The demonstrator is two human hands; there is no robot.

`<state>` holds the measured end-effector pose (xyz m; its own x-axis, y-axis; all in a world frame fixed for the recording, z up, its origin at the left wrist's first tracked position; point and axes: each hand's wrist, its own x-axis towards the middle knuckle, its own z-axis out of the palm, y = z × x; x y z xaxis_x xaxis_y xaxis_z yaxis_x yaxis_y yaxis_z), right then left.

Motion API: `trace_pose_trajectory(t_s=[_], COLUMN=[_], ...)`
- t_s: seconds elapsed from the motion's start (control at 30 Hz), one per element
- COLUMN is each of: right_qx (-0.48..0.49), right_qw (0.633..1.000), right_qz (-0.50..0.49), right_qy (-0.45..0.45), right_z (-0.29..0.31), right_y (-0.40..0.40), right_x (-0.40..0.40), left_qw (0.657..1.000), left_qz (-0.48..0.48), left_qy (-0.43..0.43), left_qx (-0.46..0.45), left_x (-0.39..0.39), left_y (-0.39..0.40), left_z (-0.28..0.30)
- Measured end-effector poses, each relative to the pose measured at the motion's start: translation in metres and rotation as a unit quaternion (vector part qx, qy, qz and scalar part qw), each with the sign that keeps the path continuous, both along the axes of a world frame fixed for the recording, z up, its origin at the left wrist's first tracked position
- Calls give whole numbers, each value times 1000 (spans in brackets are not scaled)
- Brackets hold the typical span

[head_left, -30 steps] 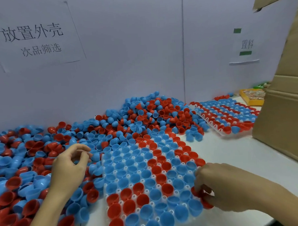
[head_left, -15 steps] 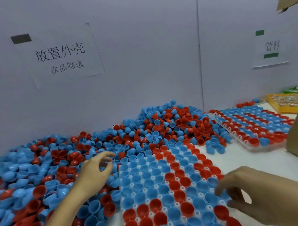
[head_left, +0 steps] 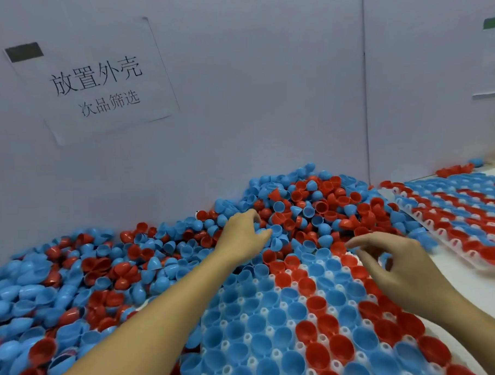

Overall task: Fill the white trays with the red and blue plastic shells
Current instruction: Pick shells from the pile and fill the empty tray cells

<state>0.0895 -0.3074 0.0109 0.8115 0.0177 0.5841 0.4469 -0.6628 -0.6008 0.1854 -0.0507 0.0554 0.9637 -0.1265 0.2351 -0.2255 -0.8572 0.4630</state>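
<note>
A white tray in front of me holds rows of blue and red shells seated cup-up. Behind it and to the left spreads a big loose heap of red and blue shells. My left hand reaches across to the heap beyond the tray's far edge, fingers curled down among the shells with a blue shell at its fingertips; I cannot tell whether it grips one. My right hand hovers over the tray's far right part, fingers spread and bent, nothing in it.
A second white tray packed with red and blue shells lies at the right on the white table. A grey partition wall with paper signs closes off the back.
My left hand has moved forward and right from the tray's left edge into the heap behind it. My right hand has risen from the tray's near right corner to its far right part.
</note>
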Motion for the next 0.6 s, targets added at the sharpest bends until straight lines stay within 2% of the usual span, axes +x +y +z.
trace_pose_trajectory(t_s=[0.2,0.33,0.43,0.53,0.6], right_qx=[-28,-21,-4,23,30], right_qw=[999,999,999,998,998], right_qz=[-12,-32,-44,-51,-55], right_qy=[-23,-28,-23,-12,-3], right_z=[3,2,-2,-3,-4], right_y=[-28,-34,-40,-43,-44], right_x=[-2,1,3,5,5], left_qw=[974,969,981,994,992], left_qz=[26,12,42,90,112], left_qy=[118,59,12,10,42], left_qx=[189,240,190,59,-46], left_x=[46,53,55,60,62], left_y=[-37,-37,-34,-27,-23], left_z=[-24,-29,-25,-18,-15])
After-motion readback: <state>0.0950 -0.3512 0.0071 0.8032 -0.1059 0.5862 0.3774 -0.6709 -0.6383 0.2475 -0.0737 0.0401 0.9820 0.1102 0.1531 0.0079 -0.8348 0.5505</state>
